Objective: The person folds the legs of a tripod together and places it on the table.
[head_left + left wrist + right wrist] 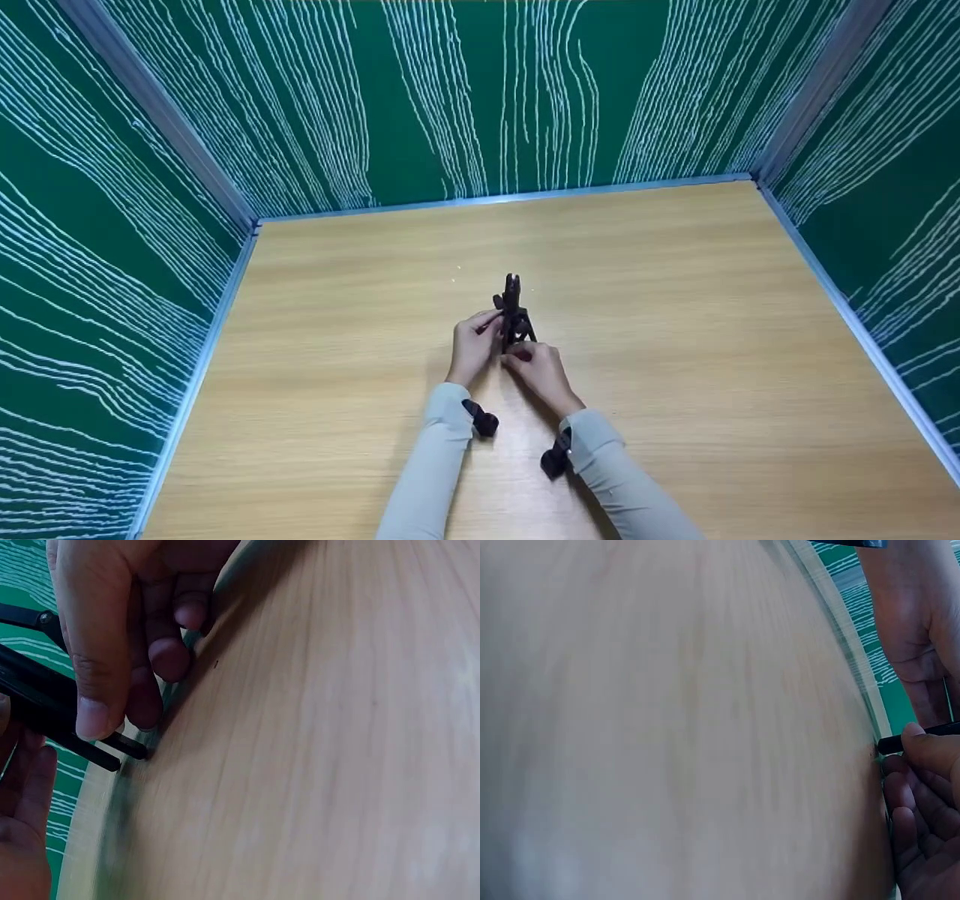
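Note:
A small black tripod-like stand with thin legs is held between both hands over the wooden table, its forked top pointing away from me. My left hand pinches it on its left side. At its near end, the thumb and fingers of my right hand grip a leg. In the left wrist view, two dark leg ends stick out past the left thumb. The right wrist view shows one black rod tip beneath the right thumb; the rest of the stand is mostly out of frame there.
The wooden table is enclosed at the back and sides by green panels with wavy white lines, along metal frame edges. Tiny pale specks lie left of the stand. Each wrist carries a black camera.

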Motion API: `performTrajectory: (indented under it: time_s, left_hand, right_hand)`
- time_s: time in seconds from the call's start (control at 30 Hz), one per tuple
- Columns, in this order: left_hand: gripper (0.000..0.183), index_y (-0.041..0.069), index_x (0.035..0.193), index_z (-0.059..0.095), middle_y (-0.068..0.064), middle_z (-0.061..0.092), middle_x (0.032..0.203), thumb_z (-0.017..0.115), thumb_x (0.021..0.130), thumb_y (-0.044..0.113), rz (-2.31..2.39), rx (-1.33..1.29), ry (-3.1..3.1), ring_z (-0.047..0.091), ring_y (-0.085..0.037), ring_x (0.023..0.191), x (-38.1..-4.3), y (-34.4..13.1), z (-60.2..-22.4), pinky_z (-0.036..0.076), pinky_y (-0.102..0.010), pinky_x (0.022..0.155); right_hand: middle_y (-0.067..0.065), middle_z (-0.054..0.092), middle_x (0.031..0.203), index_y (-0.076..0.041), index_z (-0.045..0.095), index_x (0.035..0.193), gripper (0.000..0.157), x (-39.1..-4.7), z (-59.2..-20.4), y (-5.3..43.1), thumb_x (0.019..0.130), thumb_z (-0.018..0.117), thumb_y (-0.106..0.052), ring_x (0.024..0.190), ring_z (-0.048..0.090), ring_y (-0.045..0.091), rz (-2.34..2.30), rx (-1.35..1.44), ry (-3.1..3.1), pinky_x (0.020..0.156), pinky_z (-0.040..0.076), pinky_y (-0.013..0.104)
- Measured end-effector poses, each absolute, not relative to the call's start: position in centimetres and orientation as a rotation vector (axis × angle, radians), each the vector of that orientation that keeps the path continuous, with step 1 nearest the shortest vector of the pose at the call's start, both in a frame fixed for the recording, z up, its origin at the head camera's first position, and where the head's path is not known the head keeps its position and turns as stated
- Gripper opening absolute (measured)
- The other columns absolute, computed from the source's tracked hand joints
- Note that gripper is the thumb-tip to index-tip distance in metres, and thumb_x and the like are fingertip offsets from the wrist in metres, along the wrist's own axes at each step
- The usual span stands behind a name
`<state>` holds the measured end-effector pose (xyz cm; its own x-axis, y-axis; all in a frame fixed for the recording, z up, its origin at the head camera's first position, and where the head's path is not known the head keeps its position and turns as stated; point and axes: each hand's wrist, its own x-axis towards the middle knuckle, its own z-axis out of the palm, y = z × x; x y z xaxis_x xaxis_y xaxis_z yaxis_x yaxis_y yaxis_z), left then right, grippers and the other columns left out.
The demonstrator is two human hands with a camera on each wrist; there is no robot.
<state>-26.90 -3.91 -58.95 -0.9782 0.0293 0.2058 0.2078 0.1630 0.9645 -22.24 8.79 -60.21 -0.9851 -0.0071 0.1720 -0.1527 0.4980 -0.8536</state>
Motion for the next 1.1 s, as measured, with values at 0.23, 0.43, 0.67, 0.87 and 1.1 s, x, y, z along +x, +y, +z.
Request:
performTrajectory:
  time_s: [0.23,0.43,0.67,0.87,1.1]
  left_hand:
    - [0.024,0.0,0.113,0.069,-0.018,0.067,0.116,0.064,0.091,0.007,-1.978,-0.178,-2.3,0.065,-0.028,0.108,-26.4,-4.1,-58.9,0.053,-0.029,0.092]
    - [0.026,-0.004,0.117,0.066,-0.022,0.065,0.118,0.059,0.093,0.004,-1.954,-0.239,-2.335,0.063,-0.033,0.111,-24.3,-4.4,-55.8,0.05,-0.036,0.097]
    - [0.024,-0.009,0.113,0.065,-0.024,0.067,0.113,0.058,0.093,0.001,-1.922,-0.246,-2.334,0.063,-0.035,0.109,-23.6,-4.8,-56.0,0.051,-0.035,0.096]
    - [0.024,-0.011,0.111,0.065,-0.024,0.068,0.109,0.06,0.09,-0.001,-1.927,-0.273,-2.328,0.065,-0.035,0.104,-23.2,-5.3,-56.5,0.053,-0.027,0.09]
    - [0.026,-0.013,0.113,0.063,-0.026,0.066,0.111,0.06,0.091,0.0,-2.048,-0.245,-2.29,0.067,-0.028,0.098,-22.9,-5.6,-57.0,0.054,-0.02,0.082]
  right_hand:
    - [0.01,0.074,0.082,-0.004,0.074,0.085,0.008,-22.5,-60.3,8.7,0.08,0.075,-0.01,0.081,0.07,0.026,1.5,0.143,-2.603,0.078,0.055,0.04]
    - [0.01,0.074,0.084,-0.004,0.074,0.086,0.007,-22.4,-60.2,9.1,0.081,0.075,-0.008,0.083,0.07,0.027,1.55,0.156,-2.607,0.08,0.055,0.04]
    - [0.01,0.075,0.087,-0.006,0.075,0.088,0.007,-22.2,-59.8,10.0,0.081,0.074,-0.008,0.086,0.07,0.027,1.595,0.166,-2.649,0.085,0.054,0.039]
    - [0.009,0.074,0.089,-0.006,0.075,0.088,0.006,-22.2,-59.6,11.0,0.082,0.074,-0.008,0.081,0.068,0.021,1.614,0.151,-2.673,0.08,0.055,0.036]
    - [0.01,0.074,0.09,-0.006,0.074,0.091,0.009,-22.6,-59.3,12.2,0.083,0.073,-0.009,0.069,0.062,0.013,1.635,0.033,-2.71,0.066,0.052,0.023]
